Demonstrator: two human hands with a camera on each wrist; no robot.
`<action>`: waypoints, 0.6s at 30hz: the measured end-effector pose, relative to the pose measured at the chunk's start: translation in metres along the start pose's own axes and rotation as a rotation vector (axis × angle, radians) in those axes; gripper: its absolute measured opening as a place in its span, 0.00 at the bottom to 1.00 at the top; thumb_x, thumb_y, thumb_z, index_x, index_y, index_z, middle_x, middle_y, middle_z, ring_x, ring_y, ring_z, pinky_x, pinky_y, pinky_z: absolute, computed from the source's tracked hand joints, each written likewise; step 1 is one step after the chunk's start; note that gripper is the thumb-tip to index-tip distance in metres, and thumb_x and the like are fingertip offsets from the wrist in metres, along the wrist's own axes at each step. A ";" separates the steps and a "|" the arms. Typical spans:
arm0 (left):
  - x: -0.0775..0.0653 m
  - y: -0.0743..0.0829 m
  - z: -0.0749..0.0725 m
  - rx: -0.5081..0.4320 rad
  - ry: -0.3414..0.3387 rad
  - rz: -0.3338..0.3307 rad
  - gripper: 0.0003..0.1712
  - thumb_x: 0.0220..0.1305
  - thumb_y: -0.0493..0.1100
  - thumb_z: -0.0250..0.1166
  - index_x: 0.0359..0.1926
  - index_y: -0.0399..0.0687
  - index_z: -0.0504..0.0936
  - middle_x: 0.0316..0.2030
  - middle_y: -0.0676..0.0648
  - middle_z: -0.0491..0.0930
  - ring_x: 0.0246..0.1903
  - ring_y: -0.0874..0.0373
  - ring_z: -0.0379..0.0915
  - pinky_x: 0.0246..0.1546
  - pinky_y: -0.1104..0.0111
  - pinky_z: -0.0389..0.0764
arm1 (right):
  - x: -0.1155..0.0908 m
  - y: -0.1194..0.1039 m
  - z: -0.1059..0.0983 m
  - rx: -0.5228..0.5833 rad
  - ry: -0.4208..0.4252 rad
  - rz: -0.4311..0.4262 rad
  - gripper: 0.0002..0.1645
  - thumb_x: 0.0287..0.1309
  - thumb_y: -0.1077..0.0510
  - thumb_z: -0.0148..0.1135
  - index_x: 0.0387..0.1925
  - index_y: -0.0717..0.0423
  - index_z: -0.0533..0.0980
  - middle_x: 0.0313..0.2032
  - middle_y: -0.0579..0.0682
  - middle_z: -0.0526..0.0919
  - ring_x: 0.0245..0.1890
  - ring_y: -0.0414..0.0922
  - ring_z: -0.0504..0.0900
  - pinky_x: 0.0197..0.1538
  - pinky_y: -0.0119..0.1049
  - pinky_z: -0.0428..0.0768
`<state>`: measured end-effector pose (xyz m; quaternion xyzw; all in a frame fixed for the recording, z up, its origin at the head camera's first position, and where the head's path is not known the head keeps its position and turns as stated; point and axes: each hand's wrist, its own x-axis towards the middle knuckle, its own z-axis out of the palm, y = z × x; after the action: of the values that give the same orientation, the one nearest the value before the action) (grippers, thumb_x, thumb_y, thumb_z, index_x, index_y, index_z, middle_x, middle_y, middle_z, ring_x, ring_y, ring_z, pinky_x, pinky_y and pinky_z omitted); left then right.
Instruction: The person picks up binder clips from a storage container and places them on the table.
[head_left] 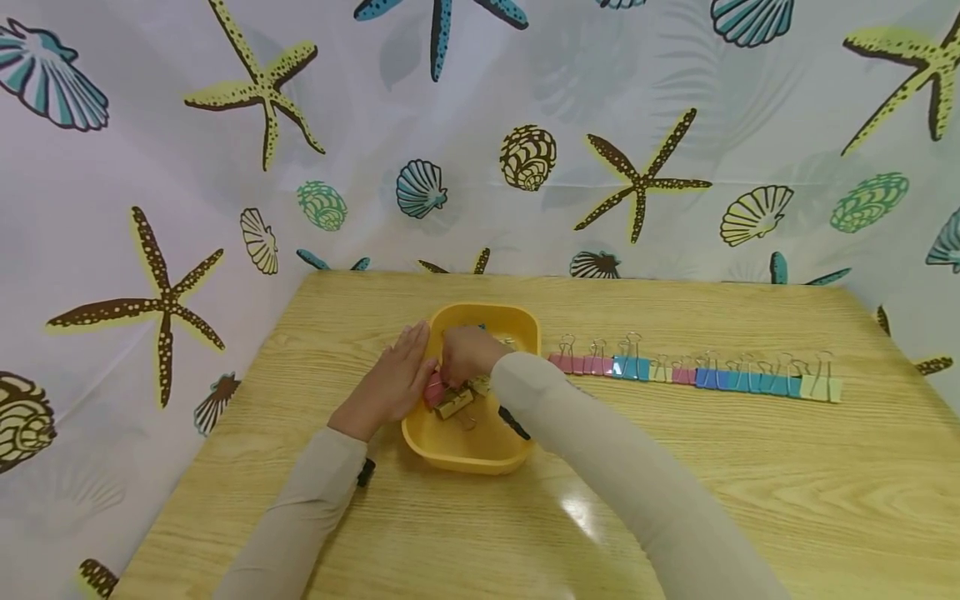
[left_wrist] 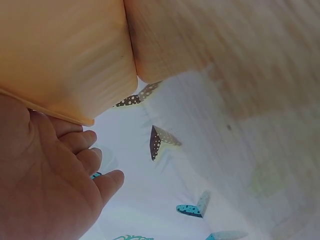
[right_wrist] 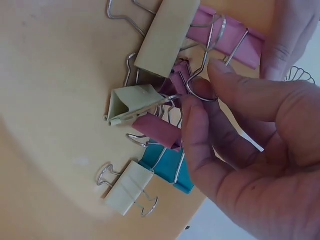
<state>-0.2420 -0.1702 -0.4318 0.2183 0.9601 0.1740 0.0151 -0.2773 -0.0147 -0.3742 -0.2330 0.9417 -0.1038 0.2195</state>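
A yellow plastic bin (head_left: 471, 462) on the table holds several binder clips. My right hand (head_left: 471, 354) reaches into it, and its thumb and fingers pinch the wire handle of a pink binder clip (right_wrist: 181, 77). Around those fingers lie a large pale yellow clip (right_wrist: 167, 37), a smaller pale yellow clip (right_wrist: 127, 187), a blue clip (right_wrist: 172, 167) and another pink clip (right_wrist: 157, 131). My left hand (head_left: 390, 383) rests against the bin's left rim with its fingers extended. Beside its thumb is a pink clip (right_wrist: 245, 45) inside the bin.
To the right of the bin, a row of binder clips (head_left: 632, 368) in pink, blue and yellow stands side by side, wire handles up. The wooden table (head_left: 637, 525) meets a white curtain (head_left: 480, 225) printed with shells and starfish at the back and left.
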 end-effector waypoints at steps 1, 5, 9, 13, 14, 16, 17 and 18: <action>0.000 0.000 0.000 -0.001 0.000 -0.002 0.35 0.78 0.53 0.35 0.74 0.36 0.42 0.75 0.39 0.43 0.74 0.43 0.37 0.69 0.44 0.50 | -0.001 0.001 0.000 -0.001 0.004 -0.011 0.08 0.55 0.60 0.68 0.22 0.56 0.84 0.22 0.44 0.79 0.24 0.40 0.70 0.29 0.28 0.70; 0.000 0.000 0.000 0.003 -0.008 -0.017 0.36 0.77 0.55 0.33 0.75 0.37 0.41 0.75 0.41 0.42 0.74 0.44 0.36 0.69 0.44 0.48 | -0.004 0.006 -0.002 0.004 0.006 -0.021 0.02 0.53 0.62 0.70 0.29 0.56 0.87 0.30 0.45 0.86 0.27 0.39 0.73 0.38 0.29 0.77; 0.001 0.000 0.001 0.013 -0.014 -0.024 0.36 0.77 0.55 0.32 0.75 0.38 0.41 0.75 0.42 0.41 0.74 0.45 0.35 0.70 0.45 0.47 | -0.011 0.009 -0.005 0.013 0.011 -0.017 0.03 0.54 0.61 0.70 0.31 0.57 0.87 0.33 0.48 0.87 0.28 0.39 0.75 0.40 0.31 0.80; 0.001 0.000 0.002 0.013 -0.008 -0.016 0.35 0.78 0.53 0.34 0.75 0.37 0.40 0.75 0.41 0.41 0.74 0.45 0.35 0.70 0.46 0.47 | -0.020 0.013 -0.008 0.042 0.043 -0.035 0.02 0.53 0.63 0.70 0.30 0.57 0.87 0.33 0.49 0.87 0.31 0.40 0.79 0.39 0.31 0.81; 0.001 0.000 0.002 0.016 -0.010 -0.017 0.35 0.78 0.53 0.34 0.75 0.37 0.40 0.75 0.41 0.41 0.74 0.45 0.35 0.70 0.46 0.47 | -0.023 0.014 -0.010 0.054 0.052 -0.046 0.03 0.53 0.64 0.69 0.30 0.57 0.87 0.34 0.49 0.87 0.32 0.41 0.80 0.39 0.31 0.81; 0.001 -0.001 0.002 0.018 -0.009 -0.016 0.35 0.78 0.52 0.35 0.75 0.37 0.40 0.75 0.41 0.41 0.74 0.44 0.36 0.70 0.46 0.47 | -0.028 0.017 -0.012 0.094 0.077 -0.076 0.03 0.53 0.65 0.69 0.29 0.57 0.86 0.34 0.49 0.86 0.33 0.41 0.80 0.38 0.31 0.81; 0.001 0.000 0.001 0.020 -0.011 -0.017 0.35 0.78 0.52 0.35 0.75 0.37 0.39 0.75 0.41 0.41 0.74 0.44 0.36 0.70 0.47 0.47 | -0.031 0.018 -0.014 0.109 0.090 -0.098 0.03 0.52 0.66 0.69 0.29 0.58 0.86 0.33 0.49 0.86 0.31 0.41 0.80 0.37 0.31 0.81; 0.001 0.000 0.001 0.022 -0.012 -0.018 0.35 0.78 0.52 0.35 0.75 0.37 0.39 0.75 0.41 0.41 0.74 0.44 0.36 0.70 0.47 0.47 | -0.034 0.020 -0.015 0.129 0.102 -0.120 0.03 0.52 0.66 0.69 0.28 0.58 0.86 0.32 0.49 0.85 0.31 0.41 0.79 0.36 0.31 0.80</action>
<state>-0.2428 -0.1699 -0.4330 0.2110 0.9637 0.1622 0.0199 -0.2650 0.0205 -0.3539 -0.2689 0.9274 -0.1887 0.1790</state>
